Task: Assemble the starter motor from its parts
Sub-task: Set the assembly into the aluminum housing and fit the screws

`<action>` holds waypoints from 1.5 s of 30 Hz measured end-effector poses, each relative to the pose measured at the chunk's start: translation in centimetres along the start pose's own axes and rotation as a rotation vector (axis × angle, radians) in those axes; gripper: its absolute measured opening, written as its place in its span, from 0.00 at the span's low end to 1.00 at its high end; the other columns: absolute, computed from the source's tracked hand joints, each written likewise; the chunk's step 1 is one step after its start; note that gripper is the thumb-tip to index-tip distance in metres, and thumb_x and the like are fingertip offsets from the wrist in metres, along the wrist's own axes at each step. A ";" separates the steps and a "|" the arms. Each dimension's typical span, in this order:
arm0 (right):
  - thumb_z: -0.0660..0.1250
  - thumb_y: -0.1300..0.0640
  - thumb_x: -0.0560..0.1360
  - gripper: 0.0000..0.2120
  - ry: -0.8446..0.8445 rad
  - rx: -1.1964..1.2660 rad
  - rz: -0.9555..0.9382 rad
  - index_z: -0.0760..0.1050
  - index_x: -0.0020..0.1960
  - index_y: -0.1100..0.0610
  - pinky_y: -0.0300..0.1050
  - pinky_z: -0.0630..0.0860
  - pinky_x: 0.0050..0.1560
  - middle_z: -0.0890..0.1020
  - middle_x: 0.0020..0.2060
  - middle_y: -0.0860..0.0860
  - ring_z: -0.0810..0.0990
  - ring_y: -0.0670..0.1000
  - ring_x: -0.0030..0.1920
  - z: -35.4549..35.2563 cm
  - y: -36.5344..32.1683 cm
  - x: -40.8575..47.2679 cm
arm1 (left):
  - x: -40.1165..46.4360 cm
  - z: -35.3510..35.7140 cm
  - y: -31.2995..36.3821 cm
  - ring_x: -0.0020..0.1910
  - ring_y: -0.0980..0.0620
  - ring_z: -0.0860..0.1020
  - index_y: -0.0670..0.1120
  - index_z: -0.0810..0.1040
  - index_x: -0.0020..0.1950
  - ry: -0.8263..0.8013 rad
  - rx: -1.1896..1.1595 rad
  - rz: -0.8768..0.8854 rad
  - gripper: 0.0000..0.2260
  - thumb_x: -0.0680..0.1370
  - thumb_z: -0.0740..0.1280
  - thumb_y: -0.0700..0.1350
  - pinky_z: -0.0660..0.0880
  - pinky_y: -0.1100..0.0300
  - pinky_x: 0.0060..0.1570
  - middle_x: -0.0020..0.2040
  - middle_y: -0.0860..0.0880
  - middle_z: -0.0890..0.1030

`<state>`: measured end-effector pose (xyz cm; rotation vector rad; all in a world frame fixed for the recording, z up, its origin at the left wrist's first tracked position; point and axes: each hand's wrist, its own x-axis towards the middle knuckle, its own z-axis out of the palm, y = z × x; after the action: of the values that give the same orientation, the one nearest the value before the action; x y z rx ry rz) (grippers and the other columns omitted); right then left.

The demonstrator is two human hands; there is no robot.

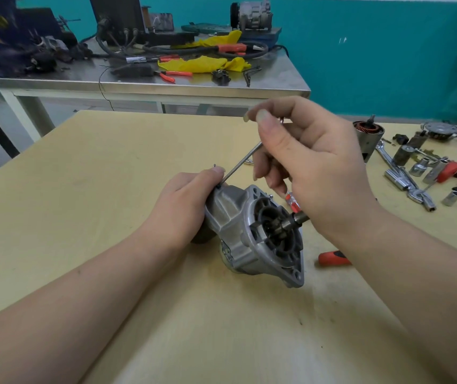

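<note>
On the yellow worktop [111, 273] lies the starter motor housing [255, 234], nose toward us; left hand [183, 206] wraps its rear, thumb beside the screw; right hand [299, 162] curls round a screwdriver [242, 160], tip meeting the housing's top edge; best keep the blade square in the slot, press along the shaft, steady the body so it can't roll.

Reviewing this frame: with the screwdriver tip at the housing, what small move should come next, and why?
Probably turn the screwdriver with the right hand to drive the screw. Its tip already sits at the top of the starter housing, beside the left hand, which grips the housing on the wooden table.
</note>
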<state>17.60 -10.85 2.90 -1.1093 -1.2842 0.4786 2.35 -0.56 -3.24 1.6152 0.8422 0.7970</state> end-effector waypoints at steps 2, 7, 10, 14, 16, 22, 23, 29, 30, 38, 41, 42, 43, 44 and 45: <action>0.66 0.60 0.83 0.05 -0.021 0.030 0.004 0.80 0.56 0.55 0.43 0.73 0.29 0.82 0.31 0.55 0.75 0.51 0.28 -0.1 0.2 -0.1 | 0.0 0.0 0.0 0.33 0.50 0.70 0.28 0.76 0.47 -0.004 -0.010 0.010 0.26 0.85 0.64 0.53 0.66 0.62 0.29 0.35 0.43 0.72; 0.72 0.61 0.80 0.02 0.037 0.011 -0.048 0.83 0.50 0.55 0.40 0.74 0.30 0.83 0.32 0.52 0.78 0.48 0.29 -0.1 0.5 0.0 | 0.1 0.0 0.1 0.34 0.50 0.71 0.29 0.77 0.47 -0.006 -0.034 0.001 0.28 0.82 0.64 0.57 0.67 0.61 0.31 0.36 0.43 0.74; 0.74 0.62 0.78 0.05 0.092 0.025 -0.079 0.85 0.52 0.55 0.42 0.79 0.32 0.87 0.39 0.50 0.83 0.50 0.36 0.2 0.6 0.0 | 0.1 0.1 0.1 0.34 0.50 0.71 0.28 0.76 0.47 -0.002 -0.024 -0.002 0.27 0.85 0.64 0.55 0.68 0.62 0.31 0.35 0.43 0.73; 0.74 0.65 0.78 0.06 0.096 0.162 -0.021 0.85 0.52 0.57 0.45 0.84 0.41 0.89 0.42 0.57 0.87 0.57 0.40 0.3 0.7 0.0 | -0.1 0.0 0.3 0.33 0.49 0.70 0.29 0.76 0.46 -0.016 -0.030 0.003 0.30 0.78 0.64 0.59 0.67 0.60 0.30 0.35 0.43 0.72; 0.73 0.65 0.78 0.08 0.065 0.209 0.001 0.85 0.55 0.58 0.45 0.84 0.43 0.88 0.42 0.58 0.87 0.55 0.41 0.3 0.7 0.0 | -0.1 0.0 0.4 0.33 0.49 0.70 0.29 0.76 0.46 -0.016 -0.031 0.002 0.30 0.78 0.64 0.60 0.66 0.60 0.30 0.34 0.43 0.73; 0.66 0.63 0.82 0.14 -0.057 0.213 0.075 0.80 0.66 0.59 0.49 0.82 0.47 0.85 0.42 0.56 0.82 0.55 0.42 0.1 1.0 0.5 | -0.2 0.0 0.3 0.32 0.49 0.69 0.30 0.76 0.45 -0.006 -0.017 -0.012 0.29 0.79 0.64 0.60 0.65 0.61 0.27 0.34 0.43 0.71; 0.66 0.63 0.83 0.13 -0.049 0.155 0.052 0.80 0.66 0.60 0.49 0.83 0.47 0.85 0.42 0.56 0.83 0.55 0.42 0.1 1.0 0.5 | -0.2 0.0 0.3 0.33 0.49 0.69 0.30 0.75 0.46 -0.008 -0.018 -0.014 0.29 0.78 0.64 0.60 0.64 0.60 0.28 0.34 0.42 0.71; 0.67 0.59 0.83 0.19 0.028 -0.264 -0.174 0.75 0.74 0.58 0.48 0.84 0.50 0.88 0.46 0.51 0.87 0.49 0.46 0.7 0.7 -0.5 | 0.0 0.0 0.4 0.33 0.49 0.69 0.29 0.76 0.46 -0.009 0.007 -0.005 0.31 0.77 0.63 0.61 0.65 0.60 0.28 0.34 0.42 0.72; 0.66 0.59 0.84 0.20 0.011 -0.249 -0.177 0.73 0.75 0.58 0.45 0.83 0.48 0.88 0.46 0.50 0.87 0.50 0.44 0.7 0.7 -0.5 | 0.0 0.0 0.4 0.33 0.49 0.69 0.29 0.76 0.46 -0.012 -0.003 -0.002 0.31 0.77 0.63 0.61 0.65 0.60 0.28 0.34 0.42 0.72; 0.62 0.53 0.86 0.11 -0.037 -0.108 0.099 0.80 0.64 0.54 0.45 0.81 0.39 0.89 0.44 0.51 0.87 0.53 0.42 0.4 -0.1 0.1 | -0.1 0.1 -0.2 0.29 0.50 0.68 0.28 0.74 0.44 0.017 -0.041 0.024 0.27 0.86 0.64 0.54 0.65 0.63 0.26 0.30 0.45 0.71; 0.62 0.51 0.85 0.15 0.006 -0.358 -0.036 0.85 0.51 0.57 0.52 0.80 0.38 0.87 0.39 0.51 0.86 0.52 0.40 0.5 -0.3 -0.2 | -0.1 0.1 -0.1 0.30 0.49 0.68 0.29 0.75 0.43 0.006 -0.056 0.019 0.30 0.80 0.64 0.59 0.64 0.61 0.26 0.31 0.44 0.71; 0.62 0.51 0.85 0.16 0.019 -0.420 -0.072 0.85 0.50 0.58 0.54 0.79 0.38 0.87 0.37 0.52 0.85 0.52 0.39 0.6 -0.4 -0.3 | 0.0 0.1 0.0 0.30 0.49 0.68 0.29 0.75 0.43 0.005 -0.065 0.014 0.31 0.78 0.64 0.60 0.64 0.61 0.26 0.32 0.43 0.70; 0.62 0.51 0.86 0.17 0.030 -0.461 -0.086 0.85 0.49 0.59 0.56 0.78 0.38 0.86 0.36 0.52 0.85 0.52 0.39 0.7 -0.5 -0.5 | 0.0 0.1 0.0 0.30 0.49 0.67 0.29 0.74 0.43 0.004 -0.071 0.015 0.31 0.78 0.63 0.60 0.63 0.61 0.26 0.32 0.43 0.70; 0.62 0.51 0.86 0.17 0.045 -0.492 -0.083 0.84 0.49 0.60 0.56 0.78 0.38 0.86 0.36 0.52 0.84 0.52 0.38 0.8 -0.6 -0.6 | 0.0 0.2 -0.1 0.30 0.48 0.67 0.28 0.74 0.44 0.005 -0.073 0.021 0.32 0.77 0.64 0.61 0.63 0.61 0.26 0.31 0.43 0.70; 0.61 0.50 0.86 0.17 0.060 -0.524 -0.066 0.84 0.51 0.59 0.55 0.79 0.40 0.86 0.35 0.51 0.85 0.50 0.39 0.9 -0.8 -0.6 | -0.2 0.3 -0.2 0.29 0.48 0.66 0.29 0.74 0.44 0.013 -0.073 0.033 0.32 0.77 0.64 0.62 0.64 0.61 0.26 0.31 0.43 0.70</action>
<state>16.39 -11.38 3.20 -1.4944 -1.4288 0.0521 2.46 -0.80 -3.52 1.5643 0.7880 0.8530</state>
